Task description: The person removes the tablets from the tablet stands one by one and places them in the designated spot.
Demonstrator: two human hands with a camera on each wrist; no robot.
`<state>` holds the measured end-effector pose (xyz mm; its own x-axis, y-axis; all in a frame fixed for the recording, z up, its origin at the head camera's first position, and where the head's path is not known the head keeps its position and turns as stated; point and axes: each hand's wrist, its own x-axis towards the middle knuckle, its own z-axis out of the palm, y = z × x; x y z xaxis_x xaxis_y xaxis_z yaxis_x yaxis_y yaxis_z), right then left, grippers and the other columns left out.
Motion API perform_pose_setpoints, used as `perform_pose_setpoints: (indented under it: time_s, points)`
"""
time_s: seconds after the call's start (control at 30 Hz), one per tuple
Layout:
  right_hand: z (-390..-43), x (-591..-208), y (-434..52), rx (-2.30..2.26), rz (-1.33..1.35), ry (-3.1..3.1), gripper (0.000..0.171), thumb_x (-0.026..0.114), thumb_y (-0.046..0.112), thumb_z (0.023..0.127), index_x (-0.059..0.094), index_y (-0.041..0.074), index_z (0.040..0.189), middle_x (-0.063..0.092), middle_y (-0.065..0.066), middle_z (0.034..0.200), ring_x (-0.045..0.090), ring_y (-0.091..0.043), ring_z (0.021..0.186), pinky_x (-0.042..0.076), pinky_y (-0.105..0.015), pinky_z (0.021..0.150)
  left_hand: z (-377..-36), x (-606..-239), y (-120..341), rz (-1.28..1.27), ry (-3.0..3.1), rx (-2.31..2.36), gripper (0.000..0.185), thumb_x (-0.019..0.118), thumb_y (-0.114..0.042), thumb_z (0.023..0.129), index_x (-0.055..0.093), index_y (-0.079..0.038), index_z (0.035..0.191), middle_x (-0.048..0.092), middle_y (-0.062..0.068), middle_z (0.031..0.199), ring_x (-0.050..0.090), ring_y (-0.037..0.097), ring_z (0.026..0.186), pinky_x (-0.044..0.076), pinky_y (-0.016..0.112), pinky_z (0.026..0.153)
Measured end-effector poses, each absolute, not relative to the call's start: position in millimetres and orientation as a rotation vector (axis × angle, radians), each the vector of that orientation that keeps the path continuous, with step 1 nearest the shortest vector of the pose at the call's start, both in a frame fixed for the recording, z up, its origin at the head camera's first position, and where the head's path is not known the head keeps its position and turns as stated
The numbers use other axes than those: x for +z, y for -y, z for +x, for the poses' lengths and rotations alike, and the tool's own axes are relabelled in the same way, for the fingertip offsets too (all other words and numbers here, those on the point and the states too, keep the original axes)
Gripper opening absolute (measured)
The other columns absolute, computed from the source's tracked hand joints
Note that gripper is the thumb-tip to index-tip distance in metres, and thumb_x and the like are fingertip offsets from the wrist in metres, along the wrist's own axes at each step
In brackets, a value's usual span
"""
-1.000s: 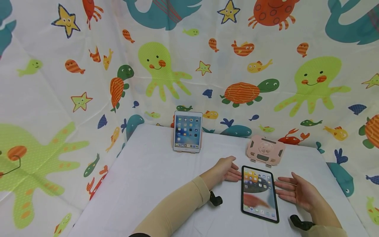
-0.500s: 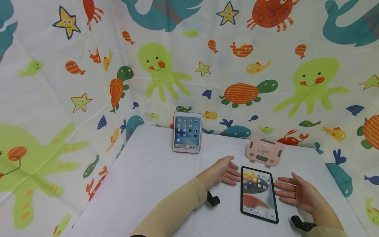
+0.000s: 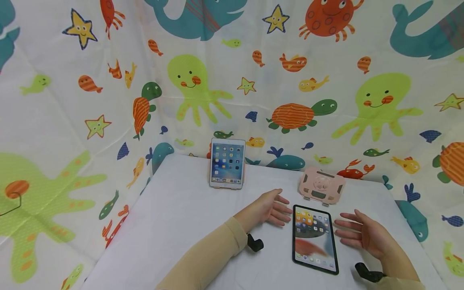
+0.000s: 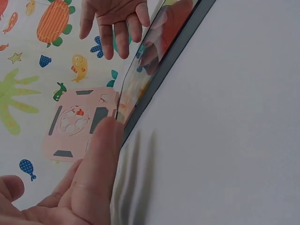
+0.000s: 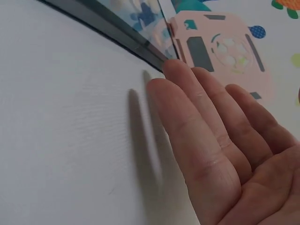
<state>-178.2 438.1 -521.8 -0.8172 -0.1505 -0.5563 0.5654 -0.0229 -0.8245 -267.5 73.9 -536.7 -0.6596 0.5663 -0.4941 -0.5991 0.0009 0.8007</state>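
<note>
White table [image 3: 188, 225], cloth-covered, against a sea-creature curtain [image 3: 108, 80].

Dark-framed tablet [image 3: 313, 238] lies flat on the table, screen up and lit, near the front edge, right of centre. Long axis runs from the person toward the curtain, tilted a little left at the far end; icon rows sit at the far end, dock row at the near end, so the top points away from the person.

Pink tablet stand [image 3: 322, 187] just beyond its far short edge, apart from it. White tablet [image 3: 226, 163] stands upright at the back, screen on.

Left hand [image 3: 270, 208]: fingers straight, holding nothing, tips at the tablet's left long edge near the far corner; contact not clear. Right hand [image 3: 362, 234]: palm turned inward, fingers spread, holding nothing, just beside the right long edge, a gap visible.

Judgement: hands bracket the tablet, not yet gripped or lifted; the pink stand is unoccupied.
</note>
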Motion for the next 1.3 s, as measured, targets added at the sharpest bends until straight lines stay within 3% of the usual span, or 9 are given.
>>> perform_pose_setpoints:
  time_s: [0.1, 0.23, 0.33, 0.47, 0.57, 0.8, 1.0, 1.3]
  points:
    - [-181, -518, -437, -1.882, 0.419, -1.802, 0.099, 0.042, 0.073, 0.105, 0.015, 0.004, 0.171, 0.080, 0.000, 0.128, 0.078, -0.031, 0.119, 0.062, -0.051, 0.104, -269, -535, -71, -0.019, -1.446, 1.786, 0.070, 0.044, -0.062, 0.109, 0.064, -0.004, 0.141, 0.080, 0.018, 0.121, 0.080, 0.039, 0.107, 0.063, 0.063, 0.096]
    - [-186, -512, -437, -1.884, 0.367, -1.818, 0.099, 0.041, 0.073, 0.106, 0.011, 0.006, 0.172, 0.079, 0.005, 0.129, 0.077, -0.028, 0.121, 0.062, -0.049, 0.104, -272, -531, -67, 0.005, -1.452, 1.815, 0.072, 0.043, -0.062, 0.109, 0.061, -0.002, 0.145, 0.080, 0.018, 0.122, 0.080, 0.039, 0.109, 0.063, 0.063, 0.096]
    - [-190, -508, -438, -1.905, 0.295, -1.799, 0.079, 0.040, 0.069, 0.108, 0.031, 0.018, 0.169, 0.078, 0.010, 0.128, 0.077, -0.027, 0.122, 0.062, -0.047, 0.104, -272, -529, -63, 0.026, -1.471, 1.843, 0.073, 0.044, -0.063, 0.109, 0.060, -0.002, 0.147, 0.080, 0.016, 0.122, 0.080, 0.038, 0.109, 0.065, 0.061, 0.092]
    - [-195, -502, -436, -1.921, 0.196, -1.784, 0.058, 0.037, 0.062, 0.112, 0.047, 0.028, 0.158, 0.077, 0.013, 0.129, 0.076, -0.027, 0.124, 0.063, -0.046, 0.104, -272, -526, -56, 0.054, -1.497, 1.874, 0.074, 0.045, -0.063, 0.109, 0.059, -0.002, 0.148, 0.081, 0.014, 0.121, 0.081, 0.037, 0.108, 0.067, 0.057, 0.089]
    - [-198, -497, -432, -1.922, 0.140, -1.785, 0.057, 0.035, 0.061, 0.113, 0.046, 0.030, 0.160, 0.076, 0.013, 0.131, 0.075, -0.026, 0.125, 0.063, -0.046, 0.104, -272, -526, -52, 0.063, -1.505, 1.888, 0.074, 0.044, -0.062, 0.109, 0.058, -0.001, 0.150, 0.080, 0.014, 0.122, 0.081, 0.036, 0.107, 0.067, 0.056, 0.089]
    - [-201, -492, -419, -1.946, -0.048, -1.757, 0.045, 0.025, 0.053, 0.117, 0.062, 0.043, 0.141, 0.075, 0.012, 0.137, 0.075, -0.025, 0.126, 0.063, -0.044, 0.104, -269, -528, -45, 0.053, -1.521, 1.914, 0.069, 0.042, -0.055, 0.112, 0.058, 0.000, 0.149, 0.079, 0.016, 0.127, 0.081, 0.036, 0.108, 0.067, 0.054, 0.089]
    - [-204, -495, -406, -1.957, -0.115, -1.788, 0.046, 0.024, 0.049, 0.118, 0.057, 0.040, 0.149, 0.073, 0.011, 0.141, 0.075, -0.022, 0.126, 0.063, -0.044, 0.104, -265, -530, -35, 0.033, -1.536, 1.960, 0.067, 0.042, -0.052, 0.113, 0.058, 0.002, 0.149, 0.077, 0.019, 0.132, 0.080, 0.038, 0.112, 0.066, 0.056, 0.093]
    - [-215, -497, -381, -1.904, -0.042, -1.944, 0.062, 0.032, 0.053, 0.116, 0.036, 0.020, 0.168, 0.070, 0.008, 0.146, 0.074, -0.023, 0.126, 0.063, -0.047, 0.104, -268, -527, -12, 0.029, -1.530, 1.998, 0.066, 0.038, -0.051, 0.115, 0.055, 0.002, 0.152, 0.073, 0.020, 0.138, 0.077, 0.041, 0.118, 0.064, 0.058, 0.097]
